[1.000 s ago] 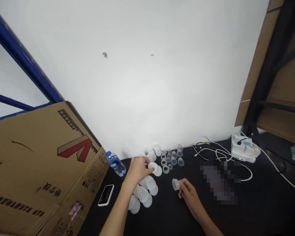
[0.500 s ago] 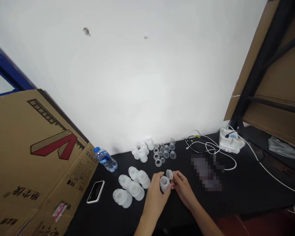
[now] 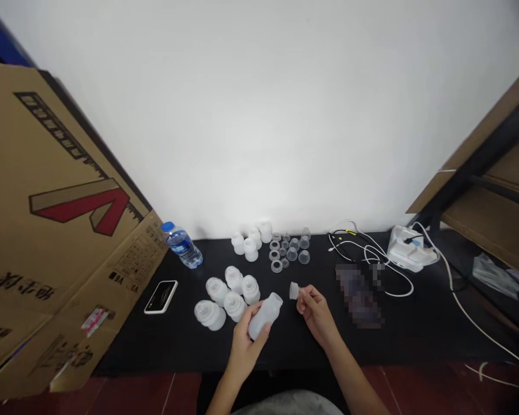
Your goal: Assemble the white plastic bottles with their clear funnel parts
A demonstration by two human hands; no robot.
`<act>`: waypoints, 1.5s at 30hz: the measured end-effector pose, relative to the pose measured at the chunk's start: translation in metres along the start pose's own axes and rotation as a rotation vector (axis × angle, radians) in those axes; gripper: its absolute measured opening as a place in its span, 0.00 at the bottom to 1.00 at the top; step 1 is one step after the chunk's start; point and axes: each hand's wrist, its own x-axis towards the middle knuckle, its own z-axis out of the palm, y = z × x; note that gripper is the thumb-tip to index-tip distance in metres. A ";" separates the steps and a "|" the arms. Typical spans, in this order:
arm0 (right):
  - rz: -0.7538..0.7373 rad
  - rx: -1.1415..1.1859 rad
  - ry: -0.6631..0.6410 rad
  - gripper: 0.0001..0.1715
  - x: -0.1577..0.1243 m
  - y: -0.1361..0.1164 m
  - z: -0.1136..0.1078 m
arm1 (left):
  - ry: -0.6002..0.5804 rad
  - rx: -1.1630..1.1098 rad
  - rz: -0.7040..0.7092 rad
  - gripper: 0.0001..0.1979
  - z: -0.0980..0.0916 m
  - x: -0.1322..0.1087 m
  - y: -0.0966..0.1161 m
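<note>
My left hand (image 3: 245, 349) is wrapped round a frosted plastic bottle (image 3: 264, 316), long axis tilted, mouth pointing up and right. My right fingers (image 3: 303, 294) are pinched shut on a small clear cap (image 3: 293, 291), just off that mouth, not touching it. My right hand (image 3: 318, 314) is nearer the mouth; the other bottles (image 3: 217, 291) sit just left.

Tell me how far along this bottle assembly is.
Done: five frosted bottles grouped together, apparently already fitted with clear tops. In hand: the left hand grips a bare frosted bottle, and the right hand holds a small clear cap, not yet joined. Left: the bottles standing at the back and the clear cups and rings beside them.
</note>
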 end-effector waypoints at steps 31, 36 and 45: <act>0.025 -0.250 -0.029 0.20 -0.006 0.000 0.001 | 0.051 -0.266 -0.118 0.23 0.006 0.002 -0.018; 0.004 -0.268 -0.055 0.19 -0.006 0.002 -0.001 | 0.050 -0.306 -0.163 0.24 0.004 0.002 -0.015; -0.061 -0.320 -0.102 0.14 -0.007 0.000 0.000 | 0.042 -0.379 -0.247 0.25 0.004 0.006 -0.013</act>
